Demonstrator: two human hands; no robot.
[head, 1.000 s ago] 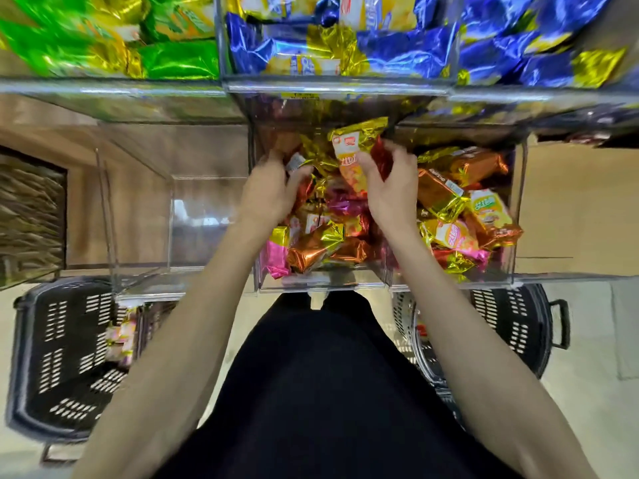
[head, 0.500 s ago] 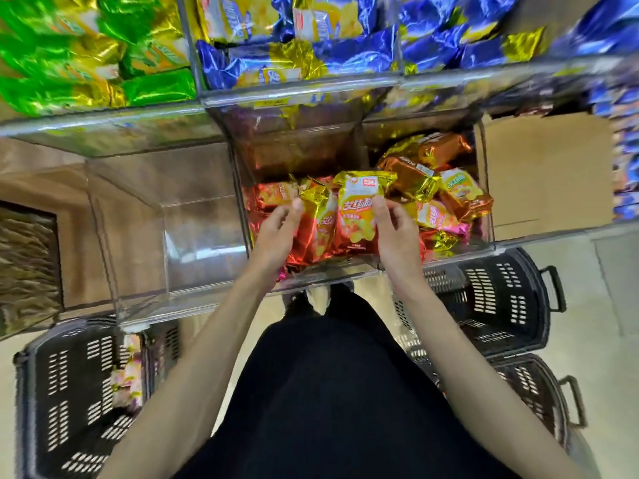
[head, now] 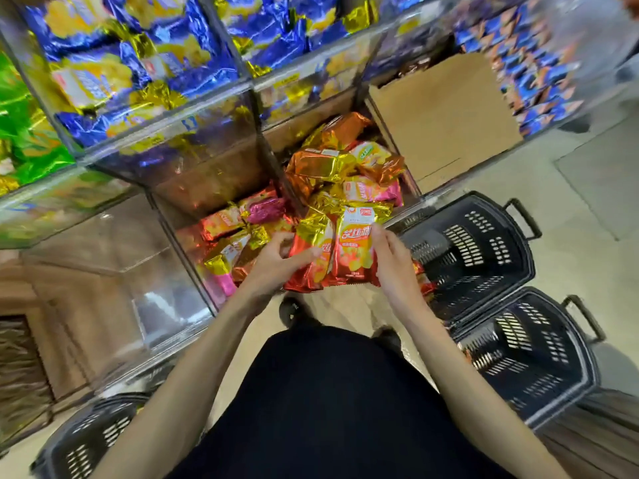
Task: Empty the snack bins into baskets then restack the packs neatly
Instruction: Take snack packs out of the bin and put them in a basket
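Since half a second ago, we have drawn the bundle of packs (head: 349,261) forward and to the right. It stood inside the middle bin (head: 174,236) then. Now it hangs just past that bin's front right corner, upright, its red foil and white labels facing us.

Our left hand (head: 273,267) clasps the bundle's left side, fingers curled onto the foil and one finger laid across the front. Our right hand (head: 390,257) grips its right side, thumb on the front pack. Both hands are grasping; neither is loose.

Inside the middle bin lie the loose packs (head: 238,229), pink, red and gold, tumbled against each other. Just right of the middle bin, the neighbouring bin (head: 411,188) is heaped with orange and gold packs. Left of the middle bin stands another clear bin (head: 114,271). Above it, the shelf bins hold blue packs (head: 138,63), with green packs (head: 20,140) further left. Right of the middle bin and lower sit two black baskets, the nearer basket (head: 477,247) close beside the bundle, the farther basket (head: 525,354) touching it. Below and left of the middle bin is a third basket (head: 93,433). A cardboard sheet (head: 446,112) stands beyond the neighbouring bin.
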